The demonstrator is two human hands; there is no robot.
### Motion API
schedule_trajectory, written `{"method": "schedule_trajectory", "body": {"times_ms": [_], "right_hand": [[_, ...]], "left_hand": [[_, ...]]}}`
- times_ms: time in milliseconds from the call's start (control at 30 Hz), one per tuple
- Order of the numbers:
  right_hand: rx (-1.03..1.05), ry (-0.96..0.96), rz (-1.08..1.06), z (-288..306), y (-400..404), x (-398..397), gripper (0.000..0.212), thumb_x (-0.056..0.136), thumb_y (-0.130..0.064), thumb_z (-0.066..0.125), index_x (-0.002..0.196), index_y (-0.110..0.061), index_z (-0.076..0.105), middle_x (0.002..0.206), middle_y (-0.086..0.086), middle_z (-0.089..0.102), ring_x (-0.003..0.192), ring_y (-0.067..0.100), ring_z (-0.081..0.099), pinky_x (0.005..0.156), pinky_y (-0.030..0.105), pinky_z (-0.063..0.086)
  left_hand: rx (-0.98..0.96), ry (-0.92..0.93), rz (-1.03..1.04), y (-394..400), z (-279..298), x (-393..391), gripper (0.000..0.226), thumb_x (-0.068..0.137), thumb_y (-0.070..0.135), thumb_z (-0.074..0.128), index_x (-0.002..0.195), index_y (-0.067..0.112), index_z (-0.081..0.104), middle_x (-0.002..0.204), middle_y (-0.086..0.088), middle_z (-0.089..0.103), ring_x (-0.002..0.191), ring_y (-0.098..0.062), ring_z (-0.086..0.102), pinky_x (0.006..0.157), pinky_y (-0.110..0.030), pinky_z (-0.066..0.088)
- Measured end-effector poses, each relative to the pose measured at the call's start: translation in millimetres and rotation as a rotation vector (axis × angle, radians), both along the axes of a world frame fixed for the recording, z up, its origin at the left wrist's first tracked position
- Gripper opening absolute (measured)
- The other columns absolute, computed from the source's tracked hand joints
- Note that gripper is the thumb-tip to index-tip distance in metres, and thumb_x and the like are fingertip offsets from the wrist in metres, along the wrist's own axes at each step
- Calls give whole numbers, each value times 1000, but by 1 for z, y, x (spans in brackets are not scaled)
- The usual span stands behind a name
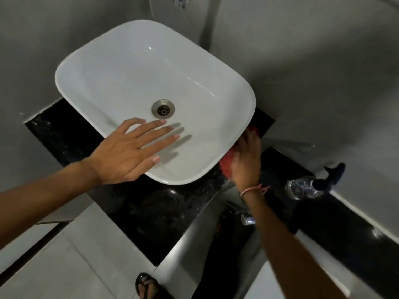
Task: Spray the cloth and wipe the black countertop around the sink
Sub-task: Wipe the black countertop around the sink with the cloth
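Observation:
A white basin (103,61) stands on the black countertop (151,212). My left hand (129,149) hovers flat with fingers spread over the basin's near rim, holding nothing. My right hand (247,158) presses a red cloth (226,164) onto the countertop at the basin's right side; the cloth is mostly hidden under the hand and the basin's edge. A clear spray bottle (306,187) with a dark trigger head lies on the counter to the right of that hand.
Grey walls close in behind and to the right of the basin. A metal drain (163,108) sits in the basin's middle. Pale floor tiles (71,266) and a sandalled foot (149,285) show below the counter's front edge.

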State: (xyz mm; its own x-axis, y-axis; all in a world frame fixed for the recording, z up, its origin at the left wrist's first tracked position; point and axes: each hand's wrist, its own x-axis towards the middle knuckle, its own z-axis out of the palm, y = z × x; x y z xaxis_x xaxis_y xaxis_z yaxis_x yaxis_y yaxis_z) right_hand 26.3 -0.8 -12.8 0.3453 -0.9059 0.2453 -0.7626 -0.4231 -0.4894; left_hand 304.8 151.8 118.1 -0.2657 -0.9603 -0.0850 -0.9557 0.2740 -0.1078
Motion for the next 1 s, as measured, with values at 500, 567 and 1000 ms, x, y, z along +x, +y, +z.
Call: {"method": "schedule_trajectory", "body": {"times_ms": [500,567,1000], "right_hand": [[107,-42,-92,5,15,12,56,95,-15,44,148,2,48,159,27,42,153,43,31,129,51,21],[71,25,-110,6,-47,3,51,97,-8,48,147,3,49,157,28,44,151,44,34,129,50,23],[-8,58,-20,3,37,15,48,90,-8,57,137,2,59,145,18,60,143,36,49,124,50,33]], "left_hand": [[-79,-49,-133,-9,-5,6,60,103,40,17,160,20,18,167,-8,30,156,-27,22,121,-60,26],[-83,-46,-131,-9,-6,7,60,103,39,18,160,20,21,165,-7,33,156,-27,23,121,-59,27],[-167,-47,-77,-6,-17,4,60,104,40,12,161,23,10,165,-4,34,157,-24,22,122,-55,25]]}}
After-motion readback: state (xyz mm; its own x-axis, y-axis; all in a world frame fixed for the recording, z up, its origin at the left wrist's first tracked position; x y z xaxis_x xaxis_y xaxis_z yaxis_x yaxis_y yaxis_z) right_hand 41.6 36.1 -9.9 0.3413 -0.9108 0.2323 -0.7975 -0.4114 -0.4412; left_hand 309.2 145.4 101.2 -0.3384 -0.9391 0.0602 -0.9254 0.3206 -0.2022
